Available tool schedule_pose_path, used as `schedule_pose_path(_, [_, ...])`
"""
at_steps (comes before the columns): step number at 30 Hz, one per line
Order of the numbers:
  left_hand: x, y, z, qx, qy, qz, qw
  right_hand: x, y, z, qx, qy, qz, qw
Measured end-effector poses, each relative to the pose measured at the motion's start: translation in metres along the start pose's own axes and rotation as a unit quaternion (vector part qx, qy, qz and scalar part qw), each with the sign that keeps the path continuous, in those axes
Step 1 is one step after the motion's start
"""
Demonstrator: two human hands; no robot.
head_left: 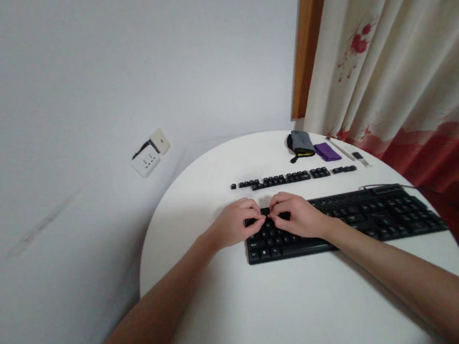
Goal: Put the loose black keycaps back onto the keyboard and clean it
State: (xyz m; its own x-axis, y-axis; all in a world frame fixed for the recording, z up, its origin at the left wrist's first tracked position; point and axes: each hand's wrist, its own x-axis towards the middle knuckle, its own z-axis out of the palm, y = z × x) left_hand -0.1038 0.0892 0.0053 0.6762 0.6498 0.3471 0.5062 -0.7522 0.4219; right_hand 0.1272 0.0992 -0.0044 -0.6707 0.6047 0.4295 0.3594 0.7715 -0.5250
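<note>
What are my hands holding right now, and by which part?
The left hand and right hand meet fingertips on a key near the left end of the keyboard. Whether they grip that key or only touch it cannot be told.

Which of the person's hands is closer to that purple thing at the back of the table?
Right. The right hand rests on the keyboard, in front and left of the purple item; the left hand sits further left.

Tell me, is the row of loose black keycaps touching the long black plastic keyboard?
Apart. The head view shows bare white table between the keycap row and the keyboard.
</note>
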Motion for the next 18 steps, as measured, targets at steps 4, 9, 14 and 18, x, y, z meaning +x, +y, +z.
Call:
schedule_pose_path(4, [0.0006, -0.0001, -0.0003, 0.018, -0.002, -0.008, 1.000, 0.0005, 0.0045, 0.0032, 0.006, 0.006, -0.006, 1.000])
schedule_pose_path(9, [0.0012, 0.0015, -0.0013, 0.058, -0.003, -0.020, 0.998, 0.0007, 0.0037, 0.0045, 0.001, 0.012, 0.000, 1.000])
schedule_pose_path(14, [0.0015, 0.0012, -0.0001, 0.049, -0.007, -0.029, 0.998, 0.0011, 0.0031, 0.0044, -0.008, 0.005, 0.002, 1.000])
schedule_pose_path(18, [0.0008, -0.0001, 0.0009, 0.049, -0.010, -0.028, 0.998, 0.0008, 0.0049, 0.0046, -0.023, -0.003, 0.001, 1.000])
